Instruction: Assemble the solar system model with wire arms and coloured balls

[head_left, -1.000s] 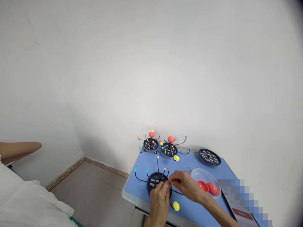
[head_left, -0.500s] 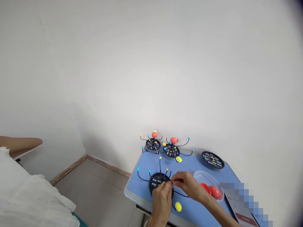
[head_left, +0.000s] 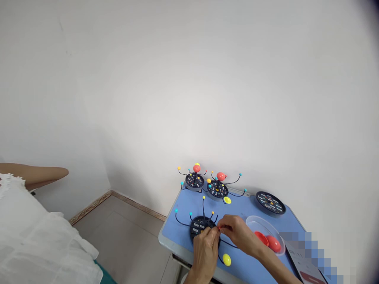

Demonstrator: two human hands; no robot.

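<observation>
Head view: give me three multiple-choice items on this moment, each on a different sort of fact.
1. Where do the two red pieces lie?
A) on the floor
B) in a clear plastic dish
C) in a cardboard box

2. How many black discs stand on the blue table?
A) two
B) three
C) four

3. What state is the far right disc in?
A) bare, with no wires
B) fitted with wires and beads
C) standing on its edge

Answers:
1. B: both sit inside the dish's rim.
2. C: three carry wires and one does not.
3. A: no wires rise from it.
</observation>
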